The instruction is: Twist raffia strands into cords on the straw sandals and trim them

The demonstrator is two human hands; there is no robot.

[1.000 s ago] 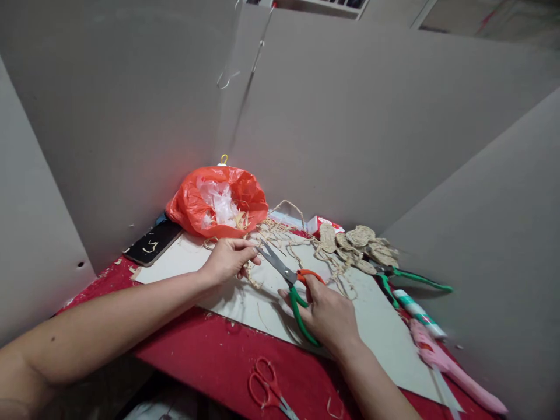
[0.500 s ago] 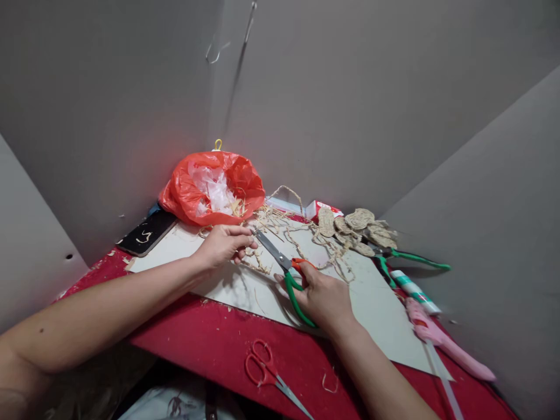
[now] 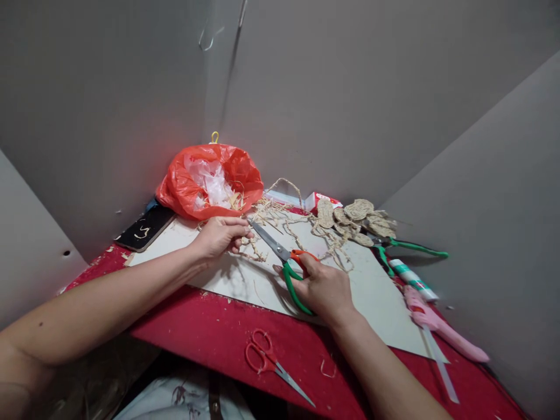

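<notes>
My right hand (image 3: pixel 326 287) grips large scissors (image 3: pixel 273 244) with one orange and one green handle loop. Their blades look closed, and the tips reach the fingertips of my left hand (image 3: pixel 223 236). That left hand pinches the end of a braided straw cord (image 3: pixel 254 256), which hangs below the fingers over the white board (image 3: pixel 367 309). More tangled braided cord (image 3: pixel 300 233) lies behind the scissors. Beyond my left hand sits an orange plastic bag (image 3: pixel 175 184) holding crumpled clear plastic and straw scraps.
Coiled straw pieces (image 3: pixel 359 210), green-handled pliers (image 3: pixel 417 248), a white-and-green tube (image 3: pixel 413 280) and a pink glue gun (image 3: pixel 437 326) line the right side. Small red scissors (image 3: pixel 266 359) lie at the front edge. A phone (image 3: pixel 146 228) rests at left. Grey panels (image 3: pixel 328 105) enclose the table.
The scissor blades have gone from apart to closed beside my left fingertips. The camera view has tipped downward, so everything sits higher in the picture. My left hand keeps its pinch.
</notes>
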